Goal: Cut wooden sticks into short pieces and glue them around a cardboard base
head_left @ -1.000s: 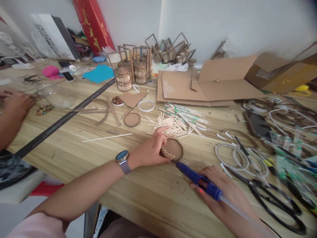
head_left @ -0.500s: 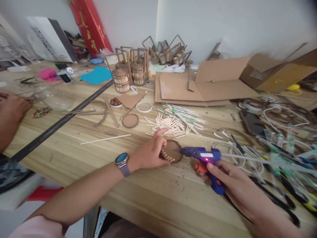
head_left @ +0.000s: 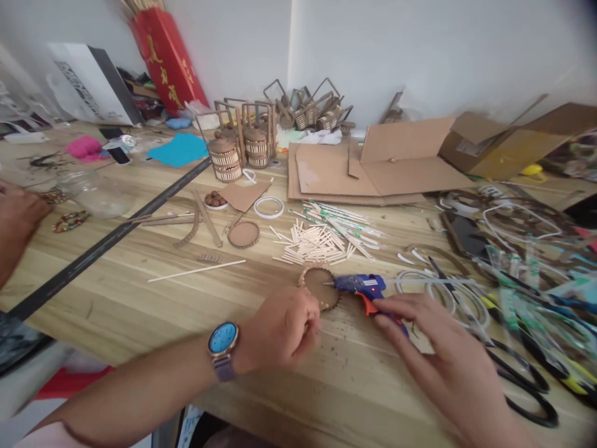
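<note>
With my right grip (head_left: pixel 443 348) grasping the glue gun (head_left: pixel 359 285) at the cardboard disc (head_left: pixel 319 287) on the surface (head_left: pixel 364 386), and my left grip (head_left: pixel 282 326) curled nearby, contents unclear, I seem mid-gluing, the next move calling for steady aim.

Right fingers (head_left: pixel 408 306) at glue gun (head_left: pixel 357 284), disc (head_left: pixel 315 280), sticks (head_left: pixel 317 242)
</note>
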Available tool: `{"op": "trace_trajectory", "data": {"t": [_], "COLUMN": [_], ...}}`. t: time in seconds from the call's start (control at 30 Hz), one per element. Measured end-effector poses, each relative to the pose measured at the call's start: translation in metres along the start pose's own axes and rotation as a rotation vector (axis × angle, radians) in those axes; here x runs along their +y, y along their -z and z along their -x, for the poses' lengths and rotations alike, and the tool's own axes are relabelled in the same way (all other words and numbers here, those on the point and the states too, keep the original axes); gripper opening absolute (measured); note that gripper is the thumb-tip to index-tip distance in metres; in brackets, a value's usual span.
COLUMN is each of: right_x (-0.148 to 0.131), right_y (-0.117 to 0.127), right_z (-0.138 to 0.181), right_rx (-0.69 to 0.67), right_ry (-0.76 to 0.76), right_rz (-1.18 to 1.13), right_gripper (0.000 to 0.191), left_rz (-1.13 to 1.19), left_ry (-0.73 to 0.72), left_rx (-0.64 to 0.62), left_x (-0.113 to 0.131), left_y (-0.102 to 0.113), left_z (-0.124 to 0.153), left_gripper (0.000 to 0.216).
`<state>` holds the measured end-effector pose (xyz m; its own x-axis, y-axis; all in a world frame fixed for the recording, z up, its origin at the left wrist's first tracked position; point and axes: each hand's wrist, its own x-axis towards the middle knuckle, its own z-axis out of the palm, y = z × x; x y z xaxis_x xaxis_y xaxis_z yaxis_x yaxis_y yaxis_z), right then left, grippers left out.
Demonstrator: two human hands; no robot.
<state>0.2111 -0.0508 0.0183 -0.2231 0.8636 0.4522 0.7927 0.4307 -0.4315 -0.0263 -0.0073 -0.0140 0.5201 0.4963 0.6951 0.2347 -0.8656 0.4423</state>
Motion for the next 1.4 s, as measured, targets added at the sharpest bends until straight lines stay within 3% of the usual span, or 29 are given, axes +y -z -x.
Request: {"op": "trace_trajectory", "data": {"t": [0.07, 0.17, 0.37, 0.47, 0.57, 0.67, 0.83, 0.9, 1.17, 1.4], "right_x": [-0.021, -0.043, -0.048, -0.036, -0.019, -0.007, -0.005, -0.006, -0.005, -0.009], "right_y": [-0.006, -0.023, -0.036, -0.031, -0.032, -0.04, -0.054, -0.056, -0.061, -0.061], "right_z": [0.002, 0.005, 0.002, -0.003, -0.004, -0.004, -0.005, -0.006, -0.009, -0.01], "right_rx": [-0.087, -0.061, -0.022, 0.0, 0.039, -0.05, -0.17, -0.182, -0.197, -0.17], "right_ry": [0.139, 0.196, 0.25, 0.125, -0.143, -0.294, -0.341, -0.35, -0.345, -0.205], "right_rz": [-0.111, -0.242, -0.367, -0.443, -0.433, -0.44, -0.375, -0.334, -0.302, -0.201], "right_gripper": [0.016, 0.023, 0.017, 0.009, 0.001, 0.009, 0.016, 0.016, 0.016, 0.014], "left_rz": [-0.085, -0.204, -0.27, -0.206, -0.051, 0.017, 0.081, 0.091, 0.116, 0.124], "left_ry": [-0.041, -0.039, 0.035, 0.048, -0.013, -0.018, 0.143, 0.181, 0.245, 0.258], "left_rx": [-0.02, -0.076, -0.247, -0.13, 0.064, 0.172, -0.079, -0.161, -0.221, -0.222], "left_x": [0.012, 0.023, 0.025, 0.016, -0.001, -0.02, -0.043, -0.046, -0.047, -0.047], "left_y": [-0.001, -0.006, -0.016, -0.01, 0.0, 0.004, -0.008, -0.013, -0.017, -0.016], "left_z": [0.004, 0.011, 0.017, 0.01, 0.001, -0.003, 0.001, 0.003, 0.001, 0.0], "left_gripper": [0.018, 0.012, 0.006, 0.008, 0.016, 0.032, 0.098, 0.111, 0.109, 0.097]}}
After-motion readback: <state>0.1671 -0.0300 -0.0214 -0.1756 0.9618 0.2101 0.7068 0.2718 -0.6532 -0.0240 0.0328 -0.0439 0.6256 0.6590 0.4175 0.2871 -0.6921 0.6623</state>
